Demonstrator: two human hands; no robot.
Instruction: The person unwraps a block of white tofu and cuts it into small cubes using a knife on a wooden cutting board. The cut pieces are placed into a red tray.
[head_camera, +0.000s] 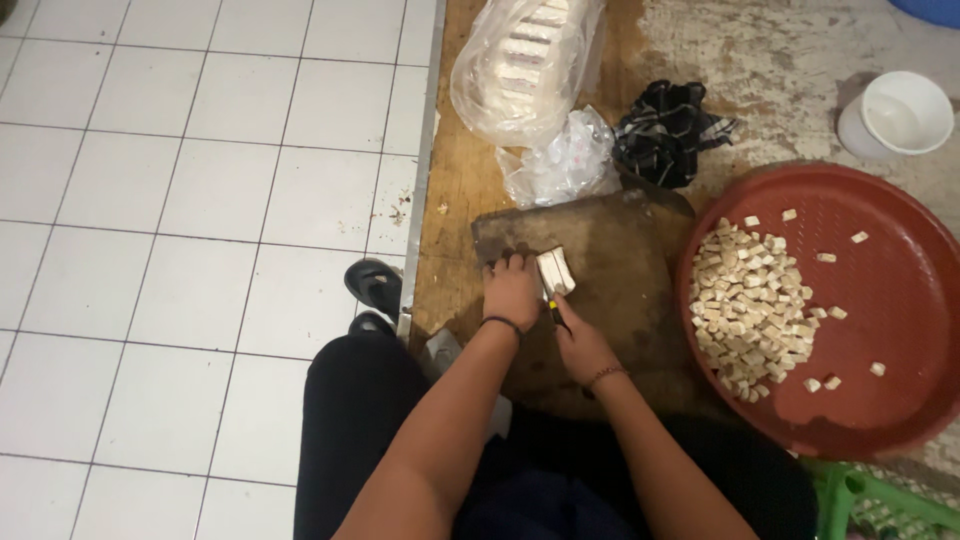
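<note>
A pale block (555, 270) of soft food, partly sliced, lies on a dark wooden cutting board (620, 260). My left hand (512, 288) rests on the board against the block's left side, fingers curled, steadying it. My right hand (578, 340) grips a small knife (553, 308) with a dark and yellow handle; its blade meets the block's near end. A wide red perforated tray (880, 270) to the right holds a heap of several small cut cubes (750, 305).
A clear plastic bag (520, 60) with more pale blocks lies beyond the board, next to crumpled plastic (565, 160) and a dark cloth (668, 130). A white cup (900, 115) stands far right. White floor tiles (200, 200) spread left. A green crate (880, 505) sits bottom right.
</note>
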